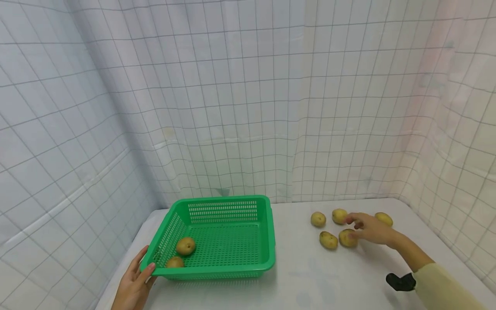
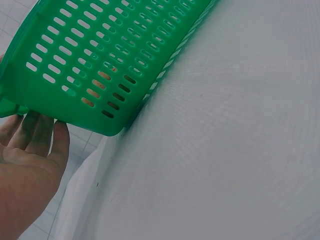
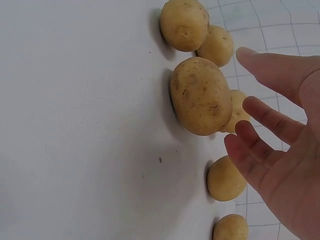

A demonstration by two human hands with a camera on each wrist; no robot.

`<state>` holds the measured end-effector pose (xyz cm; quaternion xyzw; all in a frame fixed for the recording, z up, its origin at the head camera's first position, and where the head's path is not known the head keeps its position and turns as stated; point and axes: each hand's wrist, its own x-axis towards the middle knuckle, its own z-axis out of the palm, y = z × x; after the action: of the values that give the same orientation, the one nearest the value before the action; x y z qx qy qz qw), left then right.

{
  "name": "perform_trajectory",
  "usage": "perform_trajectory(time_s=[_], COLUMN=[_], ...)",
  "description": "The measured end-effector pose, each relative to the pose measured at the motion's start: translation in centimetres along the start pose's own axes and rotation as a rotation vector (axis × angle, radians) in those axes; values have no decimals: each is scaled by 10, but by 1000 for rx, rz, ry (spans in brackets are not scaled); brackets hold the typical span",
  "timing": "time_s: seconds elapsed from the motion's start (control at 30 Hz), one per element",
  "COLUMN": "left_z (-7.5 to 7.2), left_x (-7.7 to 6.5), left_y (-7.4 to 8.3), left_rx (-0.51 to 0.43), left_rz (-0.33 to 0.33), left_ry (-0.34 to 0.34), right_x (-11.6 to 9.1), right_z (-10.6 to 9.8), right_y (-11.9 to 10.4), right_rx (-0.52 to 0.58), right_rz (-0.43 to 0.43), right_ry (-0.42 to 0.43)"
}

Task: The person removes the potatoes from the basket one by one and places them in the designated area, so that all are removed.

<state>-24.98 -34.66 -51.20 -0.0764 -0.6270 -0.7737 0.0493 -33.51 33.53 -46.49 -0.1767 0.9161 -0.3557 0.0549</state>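
A green plastic basket [image 1: 222,270] with slotted walls stands on the left part of the table. Two potatoes lie inside it, one potato [image 1: 185,246] near the left wall and another potato [image 1: 175,262] partly hidden behind the front rim. My left hand [image 1: 134,282] grips the basket's near left corner, thumb on the rim and fingers on the outer side. Over on the right, my right hand [image 1: 373,229] hovers above a group of loose potatoes, fingers spread and relaxed, holding nothing. In the right wrist view the largest potato [image 3: 201,96] lies close to the fingertips.
Around the right hand lie a round potato [image 1: 318,219], a spotted potato [image 1: 328,240] and others, including a potato [image 1: 383,219] behind the hand. A black object [image 1: 401,282] shows beside the right sleeve. White gridded cloth [image 1: 248,107] hangs behind and along both sides of the table.
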Motion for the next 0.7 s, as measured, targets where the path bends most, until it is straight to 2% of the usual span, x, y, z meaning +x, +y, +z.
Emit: perform_trajectory(time_s=[0.47, 0.57, 0.7], left_z=[0, 0, 0], left_x=[0, 0, 0], left_y=[0, 1, 1], left_rx=[-11, -13, -1], left_rz=[-41, -39, -25], left_ry=[30, 26, 13], right_x=[16, 20, 25], right_z=[-1, 0, 2], right_y=[-19, -23, -31], right_rx=[4, 4, 6], right_rz=[-11, -38, -29], right_ry=[-27, -37, -42])
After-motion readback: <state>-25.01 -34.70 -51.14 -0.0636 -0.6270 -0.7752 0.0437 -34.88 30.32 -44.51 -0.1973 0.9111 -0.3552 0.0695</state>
